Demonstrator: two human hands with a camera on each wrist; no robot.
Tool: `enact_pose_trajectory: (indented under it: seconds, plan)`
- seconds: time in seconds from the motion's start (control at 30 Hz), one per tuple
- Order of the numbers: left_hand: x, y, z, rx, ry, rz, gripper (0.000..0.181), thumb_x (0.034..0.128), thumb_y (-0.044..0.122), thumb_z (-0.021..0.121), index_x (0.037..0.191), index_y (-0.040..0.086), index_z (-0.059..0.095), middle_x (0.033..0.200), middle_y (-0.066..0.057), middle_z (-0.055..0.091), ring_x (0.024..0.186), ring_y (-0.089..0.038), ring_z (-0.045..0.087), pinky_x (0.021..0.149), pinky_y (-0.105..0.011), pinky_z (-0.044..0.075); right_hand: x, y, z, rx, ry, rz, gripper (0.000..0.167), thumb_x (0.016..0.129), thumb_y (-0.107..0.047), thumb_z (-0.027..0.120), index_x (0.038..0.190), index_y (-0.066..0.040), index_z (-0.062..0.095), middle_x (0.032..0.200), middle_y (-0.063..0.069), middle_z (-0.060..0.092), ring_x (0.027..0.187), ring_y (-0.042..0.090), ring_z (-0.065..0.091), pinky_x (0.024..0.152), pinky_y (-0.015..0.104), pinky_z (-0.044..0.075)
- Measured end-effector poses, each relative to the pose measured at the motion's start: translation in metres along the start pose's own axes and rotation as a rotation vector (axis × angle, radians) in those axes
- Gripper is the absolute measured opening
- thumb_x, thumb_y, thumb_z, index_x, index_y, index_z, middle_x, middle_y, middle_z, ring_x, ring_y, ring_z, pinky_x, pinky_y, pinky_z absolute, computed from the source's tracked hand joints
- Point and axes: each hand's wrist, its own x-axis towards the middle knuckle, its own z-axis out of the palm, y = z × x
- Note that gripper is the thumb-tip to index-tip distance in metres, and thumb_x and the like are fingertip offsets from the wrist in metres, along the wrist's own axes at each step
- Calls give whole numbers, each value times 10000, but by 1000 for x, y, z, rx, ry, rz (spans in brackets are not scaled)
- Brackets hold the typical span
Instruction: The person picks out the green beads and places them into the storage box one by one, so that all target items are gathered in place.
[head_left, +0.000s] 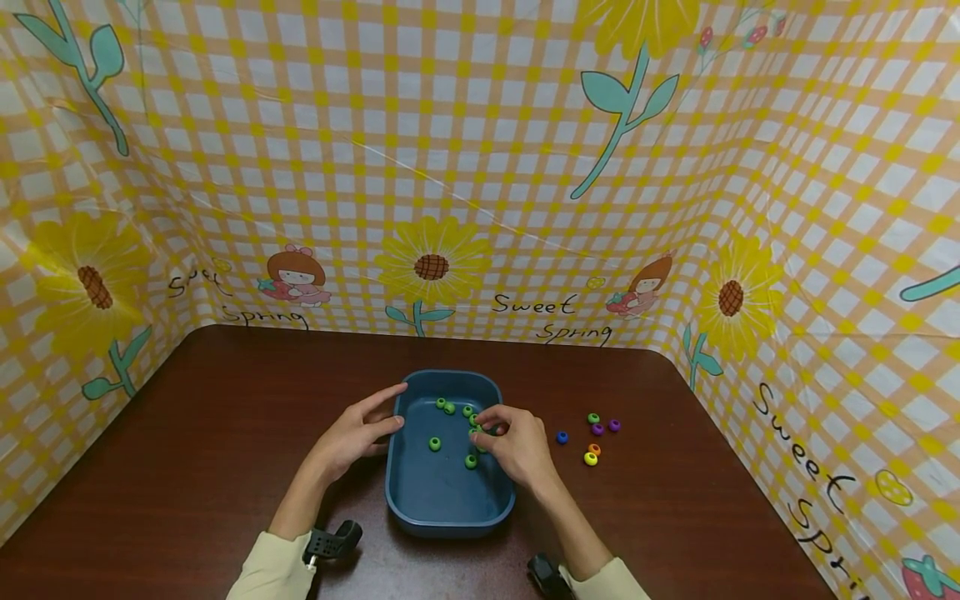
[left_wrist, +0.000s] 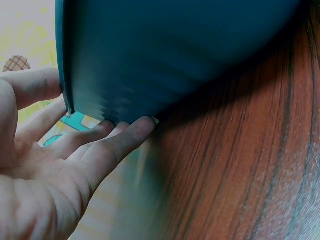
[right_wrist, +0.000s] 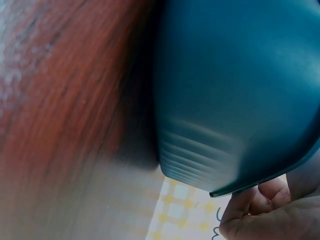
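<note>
A blue rectangular bin (head_left: 450,492) holds several green beads (head_left: 435,444), mostly toward its far and right parts. My left hand (head_left: 351,433) rests against the bin's left side with its fingers spread. In the left wrist view, fingertips (left_wrist: 145,125) touch the outer wall and the rim. My right hand (head_left: 517,442) reaches over the right rim, thumb and forefinger pinching a green bead (head_left: 473,433) low inside the bin. The right wrist view shows curled fingers (right_wrist: 250,210) beyond the rim, but the bin wall hides the bead there.
Right of the bin, loose beads lie on the dark wooden table (head_left: 247,417): a blue bead (head_left: 562,437), a green bead (head_left: 593,418), purple ones (head_left: 615,425), an orange bead (head_left: 594,449) and a yellow bead (head_left: 590,459). A checked cloth (head_left: 465,167) surrounds the table's back and sides.
</note>
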Motion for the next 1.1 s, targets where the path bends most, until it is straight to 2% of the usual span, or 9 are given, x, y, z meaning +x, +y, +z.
enact_pose_trajectory:
  seconds: [0.5, 0.8, 1.1]
  plan:
    - [0, 0, -1, 2, 1, 3, 579, 1036, 169, 587, 1575, 231, 384, 1512, -258, 481, 1269, -386, 610, 998, -566, 527, 0, -1, -1, 17, -14, 14, 159, 853, -128, 813, 1005, -88, 788, 905, 25, 740, 826, 156, 578, 669, 294, 496]
    - [0, 0, -1, -7, -8, 4, 586, 1035, 163, 589, 1579, 220, 378, 1510, -271, 479, 1286, -397, 597, 992, -550, 536, 2, -1, -12, 116, -7, 36, 225, 851, -143, 819, 1067, -97, 775, 840, 1, 728, 762, 140, 642, 630, 261, 530]
    - [0, 0, -2, -15, -14, 9, 592, 1032, 163, 596, 1579, 214, 376, 1503, -274, 485, 1268, -391, 610, 987, -550, 538, 2, -3, -18, 130, -5, 64, 263, 861, -157, 814, 1110, -87, 764, 850, 6, 731, 793, 146, 671, 669, 262, 554]
